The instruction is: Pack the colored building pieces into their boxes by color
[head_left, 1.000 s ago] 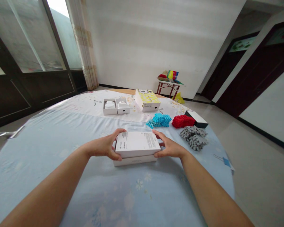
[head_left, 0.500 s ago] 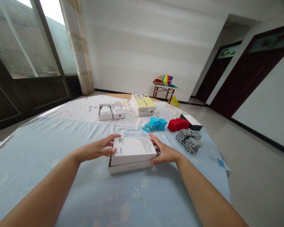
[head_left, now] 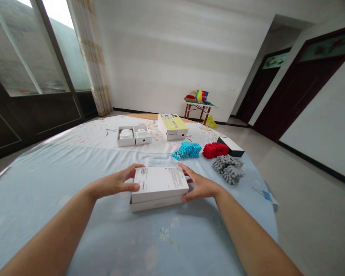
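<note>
A flat white box (head_left: 160,183) with small print on its top lies on the tablecloth in front of me, its upper part seated in a lower white tray (head_left: 158,203). My left hand (head_left: 123,181) grips its left end, thumb on the top edge and fingers behind. At the right end, my right hand (head_left: 198,184) has its fingers curved round the corner, the thumb low by the seam. Beyond the box lie a blue knobbly bundle (head_left: 187,150), a red one (head_left: 215,150) and a grey one (head_left: 229,168).
Farther back are an open white box (head_left: 125,141) with two compartments and a yellow and white box (head_left: 176,135). A black and white box (head_left: 236,152) sits near the right edge, where a blue clip (head_left: 266,195) holds the tablecloth (head_left: 103,230).
The upper part of the white box sits slightly lower in the tray, and my left thumb has shifted a little along its edge. The whole view has moved slightly.
</note>
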Demonstrator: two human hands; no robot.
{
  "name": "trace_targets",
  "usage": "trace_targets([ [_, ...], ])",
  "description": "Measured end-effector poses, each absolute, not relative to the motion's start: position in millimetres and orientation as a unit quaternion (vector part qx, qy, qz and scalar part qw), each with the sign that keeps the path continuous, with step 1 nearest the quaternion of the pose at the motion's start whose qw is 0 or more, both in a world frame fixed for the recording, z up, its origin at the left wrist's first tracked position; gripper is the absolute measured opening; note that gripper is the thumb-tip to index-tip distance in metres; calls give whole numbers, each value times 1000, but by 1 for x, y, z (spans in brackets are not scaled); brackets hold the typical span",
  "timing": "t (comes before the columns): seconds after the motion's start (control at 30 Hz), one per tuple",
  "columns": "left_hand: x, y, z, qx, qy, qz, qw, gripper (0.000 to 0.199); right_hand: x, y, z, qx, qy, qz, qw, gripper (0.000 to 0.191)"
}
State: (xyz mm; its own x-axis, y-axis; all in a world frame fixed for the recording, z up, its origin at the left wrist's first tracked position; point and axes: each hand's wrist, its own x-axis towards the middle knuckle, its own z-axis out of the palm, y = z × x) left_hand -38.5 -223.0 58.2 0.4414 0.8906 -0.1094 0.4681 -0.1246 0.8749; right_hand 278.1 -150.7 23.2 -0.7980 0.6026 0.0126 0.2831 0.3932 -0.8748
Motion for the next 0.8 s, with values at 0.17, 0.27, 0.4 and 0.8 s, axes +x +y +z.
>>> trace_targets([
  [0.17, -43, -221, 55, 667, 471, 276, 507, 70, 277, -153, 25, -279, -838, 433, 179, 113],
  [0.27, -46, -217, 47, 601, 524, 340, 498, 62, 274, -154, 29, -266, -847, 417, 194, 104],
  [0.4, -51, -206, 30, 510, 561, 465, 457, 53, 273, -153, 38, -256, -852, 408, 205, 100],
  [0.8, -62, -189, -7, 468, 609, 528, 362, 47, 330, -99, 109, -386, -821, 299, 295, 93],
])
